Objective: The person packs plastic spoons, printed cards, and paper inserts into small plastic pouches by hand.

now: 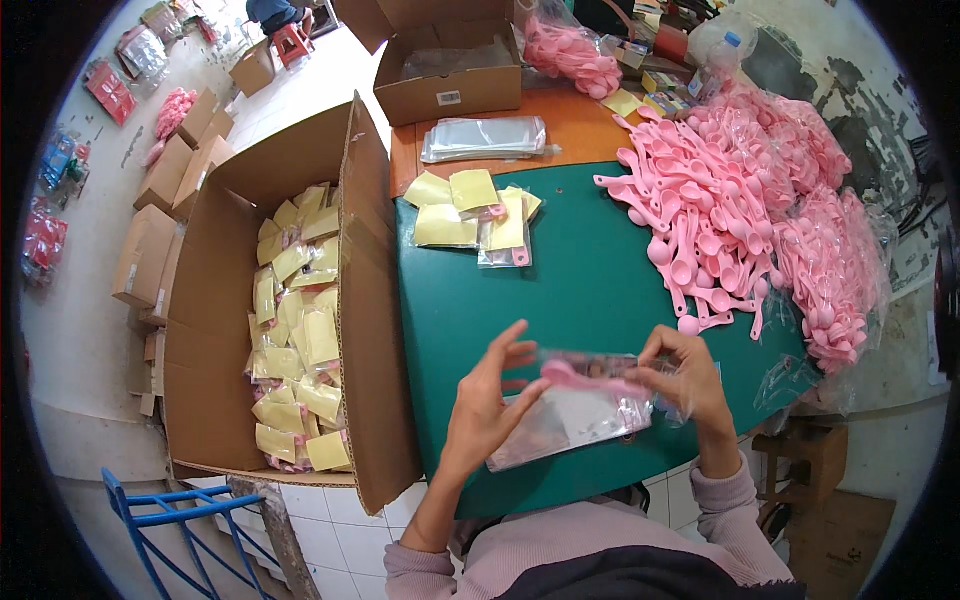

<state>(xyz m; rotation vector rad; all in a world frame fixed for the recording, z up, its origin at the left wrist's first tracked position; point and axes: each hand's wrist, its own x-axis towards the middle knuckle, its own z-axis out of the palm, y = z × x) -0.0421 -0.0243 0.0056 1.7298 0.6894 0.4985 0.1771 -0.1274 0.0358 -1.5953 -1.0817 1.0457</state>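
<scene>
Above the near edge of the green table, my right hand [690, 378] pinches a clear plastic bag with a pink measuring spoon [585, 380] in or against it; motion blurs both. My left hand [482, 405] is open, fingers spread, with its thumb close by the spoon's left end. Whether that thumb touches the spoon is hard to tell. Under the hands lies a stack of clear plastic bags [570, 428]. Farther back on the table are several small clear packets with yellow cards [447, 226], some showing pink handles.
A heap of loose pink spoons [700, 225] covers the table's right side, beside bulging plastic bags of spoons [835, 270]. At left stands an open carton [375, 300] holding many yellow-card packets. Behind are more clear bags [484, 139] and a cardboard box [450, 85]. A blue metal frame [185, 515] stands lower left.
</scene>
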